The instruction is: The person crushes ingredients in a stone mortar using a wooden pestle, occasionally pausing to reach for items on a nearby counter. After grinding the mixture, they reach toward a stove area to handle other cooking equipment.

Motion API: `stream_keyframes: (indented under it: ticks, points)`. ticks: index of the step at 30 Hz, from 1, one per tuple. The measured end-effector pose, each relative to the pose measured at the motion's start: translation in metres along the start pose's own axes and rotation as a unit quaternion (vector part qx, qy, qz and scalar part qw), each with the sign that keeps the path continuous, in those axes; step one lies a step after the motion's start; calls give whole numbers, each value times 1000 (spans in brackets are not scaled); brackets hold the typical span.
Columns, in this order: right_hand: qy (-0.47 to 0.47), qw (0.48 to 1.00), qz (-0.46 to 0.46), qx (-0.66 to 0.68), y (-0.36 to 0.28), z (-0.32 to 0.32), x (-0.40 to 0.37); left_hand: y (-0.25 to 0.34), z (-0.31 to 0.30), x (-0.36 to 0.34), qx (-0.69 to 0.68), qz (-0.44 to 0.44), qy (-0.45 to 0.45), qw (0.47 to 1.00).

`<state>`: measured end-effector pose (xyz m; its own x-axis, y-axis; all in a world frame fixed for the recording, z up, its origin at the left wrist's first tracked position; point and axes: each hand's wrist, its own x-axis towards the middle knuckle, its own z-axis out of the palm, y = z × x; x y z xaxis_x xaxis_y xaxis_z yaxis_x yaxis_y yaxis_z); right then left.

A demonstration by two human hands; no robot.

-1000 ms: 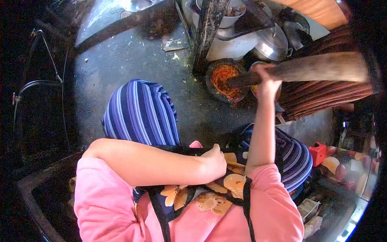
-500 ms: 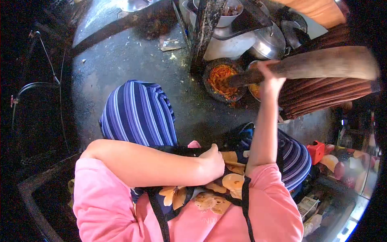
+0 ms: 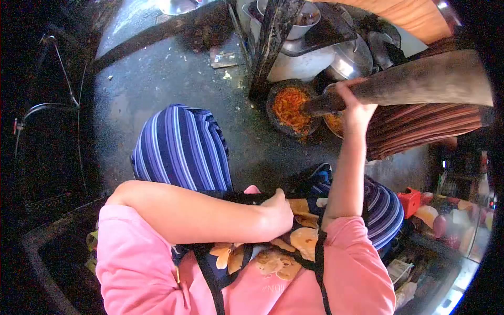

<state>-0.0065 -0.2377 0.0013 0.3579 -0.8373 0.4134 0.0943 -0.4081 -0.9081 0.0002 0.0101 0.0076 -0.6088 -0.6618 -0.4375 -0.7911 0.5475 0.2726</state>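
Observation:
My right hand (image 3: 353, 100) is wrapped round a long, thick wooden pestle (image 3: 420, 84). The pestle lies slanted, its dark narrow end resting in a round stone mortar (image 3: 274, 118). Inside the mortar is an orange-red mash (image 3: 291, 107). Just right of the mortar, partly hidden behind my wrist, a bowl (image 3: 336, 126) holds more orange food. My left hand (image 3: 278, 216) rests closed against my lap on the flowered apron (image 3: 304, 239); what its fingers hold, if anything, is hidden.
Metal pots with a lid (image 3: 349, 60) and a white bowl (image 3: 299, 29) stand beyond the mortar, beside a dark wooden post (image 3: 273, 42). Another person's brown pleated garment (image 3: 420, 128) is at the right. A red object (image 3: 409, 201) stands lower right.
My right hand and the pestle have shifted slightly right, and the pestle's outer end sits a little lower. My left hand has barely moved.

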Motion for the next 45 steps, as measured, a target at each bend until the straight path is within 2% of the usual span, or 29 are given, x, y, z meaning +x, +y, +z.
stream_keyframes:
  ticks: [3, 4, 5, 6, 8, 10, 11, 12, 15, 17, 19, 20, 21, 23, 25, 26, 29, 31, 32, 33, 34, 35, 36, 37, 38, 39, 40, 43, 45]
  points:
    - [32, 999, 22, 38, 12, 0, -3, -10, -4, -5, 5, 21, -7, 1000]
    - [38, 996, -13, -78, 53, -3, -10, -9, -6, -5, 9, 16, -6, 1000]
    - [60, 996, 47, 55, 109, -2, -19, -7, -8, -2, 6, 15, -16, 1000]
    - [85, 994, 68, 23, 115, 5, -36, -4, -7, 1, 2, 14, -26, 1000]
    - [109, 990, 84, 43, 113, 14, -48, 2, 1, 4, 15, 5, -12, 1000]
    - [137, 986, 67, 67, 67, 16, -38, 7, -2, 1, 0, 8, -17, 1000]
    - [103, 994, 17, 25, 65, 5, -21, 6, -1, 0, 5, -3, -12, 1000]
    - [54, 997, 35, 36, 39, -1, -10, 3, -2, -3, 4, -2, -11, 1000]
    - [59, 997, -9, 55, -5, -3, 9, -5, -5, -7, 21, 11, 2, 1000]
    - [91, 996, 15, 19, 25, 3, -4, -9, -4, -6, 16, 7, -7, 1000]
    - [82, 993, 71, -51, 103, 12, -28, -5, -9, -4, 19, -1, -30, 999]
    - [140, 978, 118, 103, 142, 15, -49, -2, -7, 0, 15, 1, -31, 999]
    - [128, 978, 139, 87, 155, 7, -51, -2, -5, 2, 11, 1, -29, 1000]
    - [133, 978, 95, 131, 75, 21, -41, 3, -2, 2, 2, 7, -20, 1000]
    - [72, 994, 43, 72, 69, -3, -14, 0, -4, 0, 10, 1, -7, 1000]
    - [68, 997, 8, 28, 28, -4, -3, -2, -4, 0, 7, 2, -5, 1000]
    - [27, 994, -12, 106, -8, -14, 19, -6, -7, -1, 3, -12, -23, 1000]
    - [85, 993, 18, 83, 14, -9, 10, -10, -9, 0, 18, 4, -43, 999]
    - [104, 990, 13, 97, 52, -4, 3, -11, -16, 2, 21, 13, -82, 996]
    - [82, 994, 75, 20, 100, -2, -13, -8, -15, 4, 24, 12, -82, 996]
    - [147, 968, 160, 122, 113, 14, -41, -6, -10, 8, 14, 12, -76, 997]
    - [201, 965, 136, 100, 138, 7, -49, -7, -7, 9, 6, 9, -70, 998]
    - [174, 965, 133, 144, 143, -1, -42, -10, -10, 9, 8, 2, -68, 998]
    - [150, 962, 139, 183, 136, -5, -43, -8, -11, 6, 3, 4, -62, 998]
    - [188, 967, 87, 150, 130, -11, -34, -5, -10, 5, -2, 12, -58, 998]
    - [138, 977, 58, 150, 101, -17, -19, -6, -9, 5, -3, 13, -60, 998]
    - [125, 971, 115, 166, 77, -23, -5, -6, -6, 4, 2, 7, -54, 999]
    - [97, 982, 62, 150, 3, -25, 20, -10, -3, 7, -1, 4, -56, 998]
    - [111, 985, 74, 114, 19, -27, 20, -14, -3, 9, -1, 1, -66, 998]
